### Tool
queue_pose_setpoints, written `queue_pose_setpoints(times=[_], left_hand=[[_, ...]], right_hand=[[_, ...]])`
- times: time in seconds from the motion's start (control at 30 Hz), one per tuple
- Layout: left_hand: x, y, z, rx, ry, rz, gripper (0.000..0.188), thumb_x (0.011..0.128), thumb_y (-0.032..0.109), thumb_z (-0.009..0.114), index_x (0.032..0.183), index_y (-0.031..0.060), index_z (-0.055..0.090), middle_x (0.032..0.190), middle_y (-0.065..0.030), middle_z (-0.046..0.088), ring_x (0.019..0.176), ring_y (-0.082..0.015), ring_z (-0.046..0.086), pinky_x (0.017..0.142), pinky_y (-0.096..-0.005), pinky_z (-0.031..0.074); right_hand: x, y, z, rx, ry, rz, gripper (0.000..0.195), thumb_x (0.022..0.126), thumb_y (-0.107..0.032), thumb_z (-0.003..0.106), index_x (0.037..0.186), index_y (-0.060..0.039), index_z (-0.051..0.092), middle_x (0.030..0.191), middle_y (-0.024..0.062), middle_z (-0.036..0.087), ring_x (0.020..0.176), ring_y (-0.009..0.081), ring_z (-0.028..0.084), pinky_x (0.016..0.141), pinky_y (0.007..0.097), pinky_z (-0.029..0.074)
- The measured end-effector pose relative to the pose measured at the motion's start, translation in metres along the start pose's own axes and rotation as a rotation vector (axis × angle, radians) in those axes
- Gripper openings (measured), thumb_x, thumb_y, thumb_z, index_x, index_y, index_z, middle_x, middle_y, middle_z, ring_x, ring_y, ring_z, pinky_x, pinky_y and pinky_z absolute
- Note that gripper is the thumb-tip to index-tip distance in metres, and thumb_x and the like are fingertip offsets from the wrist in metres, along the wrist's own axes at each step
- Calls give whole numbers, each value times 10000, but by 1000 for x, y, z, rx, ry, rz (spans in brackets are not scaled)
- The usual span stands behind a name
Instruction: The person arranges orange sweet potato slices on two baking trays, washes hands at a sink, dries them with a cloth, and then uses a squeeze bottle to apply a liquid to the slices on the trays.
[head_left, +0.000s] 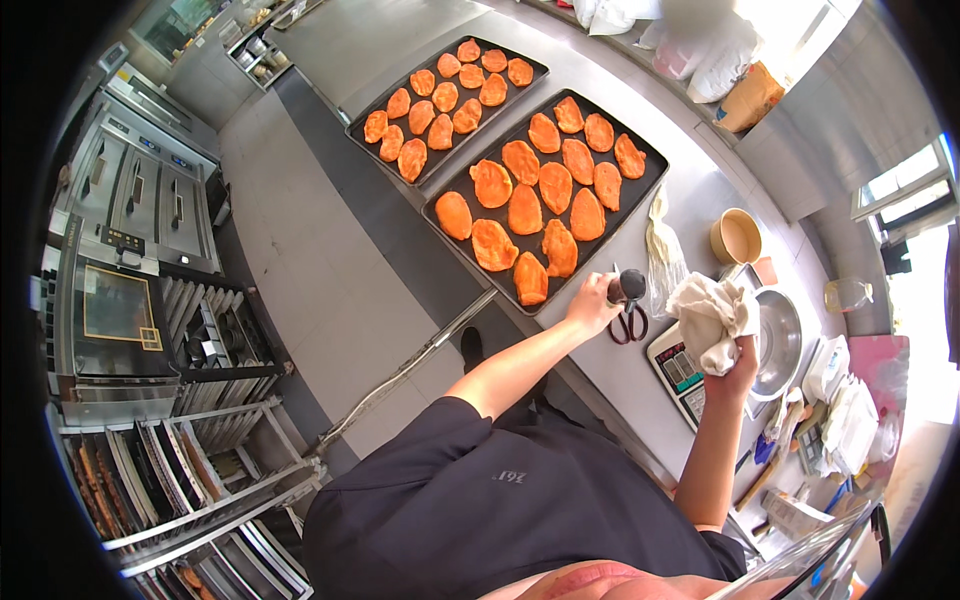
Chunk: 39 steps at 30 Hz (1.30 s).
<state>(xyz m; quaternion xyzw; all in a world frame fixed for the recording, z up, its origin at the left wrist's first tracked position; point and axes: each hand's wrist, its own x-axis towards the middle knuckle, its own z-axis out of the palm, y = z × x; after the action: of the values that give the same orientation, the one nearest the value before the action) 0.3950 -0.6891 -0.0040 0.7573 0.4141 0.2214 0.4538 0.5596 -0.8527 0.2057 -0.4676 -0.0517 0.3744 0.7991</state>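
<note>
My left hand (592, 306) grips a dark-handled tool (631, 285) with a rounded black end; what kind it is, I cannot tell. Just below it on the steel worktop lies a pair of scissors (628, 328), its dark loop handles showing. In my right hand (735, 369) is a crumpled beige cloth (709, 319), held up over a digital scale (679, 369) and beside a steel bowl (780, 345). Ahead of my left hand, a black baking tray (501, 171) carries several flat orange pieces (555, 187), apparently coated meat. A second such tray (429, 177) sits behind it, loaded alike.
A clear plastic bag with pale contents (660, 244) and a round paper bowl (736, 236) stand right of the trays. Deck ovens (139, 187) and racks of trays (150, 465) line the left. Bags (724, 67) fill a ledge at back right.
</note>
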Motion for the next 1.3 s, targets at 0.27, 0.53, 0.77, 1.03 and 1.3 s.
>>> queue_pose_setpoints(times=[0.27, 0.53, 0.77, 1.03, 1.3], left_hand=[[-41, 2, -102, -571, 41, 9, 716, 1000, 230, 680, 1623, 47, 379, 1579, -187, 467, 1482, -321, 459, 1195, -410, 410], [-89, 78, -250, -1901, -22, 41, 667, 1125, 584, 441, 1607, 122, 445, 1544, -116, 583, 1362, -268, 609, 1143, -458, 497], [-132, 45, -268, -2249, 131, 54, 462, 1143, 426, 414, 1310, 91, 684, 1138, -131, 754, 1001, -278, 748, 854, -427, 629], [-206, 101, -326, -1937, 143, 42, 356, 1100, 409, 590, 1156, 82, 720, 1009, -36, 744, 883, -128, 724, 732, -300, 582], [-203, 100, -353, -484, 738, 402, 215, 1022, 183, 581, 1043, 5, 701, 1172, -138, 700, 1089, -233, 675, 969, -406, 506]], right_hand=[[-48, 3, 107, -284, -359, -283, 419, 928, -154, 563, 1298, 39, 604, 1288, 166, 640, 1226, 253, 624, 1066, 373, 492], [-85, 117, 232, -1247, -1345, -821, 733, 858, -379, 762, 1438, 30, 577, 1521, 329, 491, 1459, 524, 400, 1248, 595, 263], [-122, 98, 306, -194, -1716, 287, 658, 963, -431, 678, 1294, 137, 654, 1429, 313, 595, 1307, 447, 606, 1079, 532, 495], [-134, 176, 309, 361, -1689, 1463, 962, 1024, -395, 648, 1697, 44, 118, 1695, 368, 264, 1516, 520, 404, 1198, 569, 414], [-78, 245, 253, 135, -959, 1186, 532, 1141, -415, 405, 1548, -88, 502, 1529, 120, 589, 1352, 289, 608, 1177, 480, 464]])
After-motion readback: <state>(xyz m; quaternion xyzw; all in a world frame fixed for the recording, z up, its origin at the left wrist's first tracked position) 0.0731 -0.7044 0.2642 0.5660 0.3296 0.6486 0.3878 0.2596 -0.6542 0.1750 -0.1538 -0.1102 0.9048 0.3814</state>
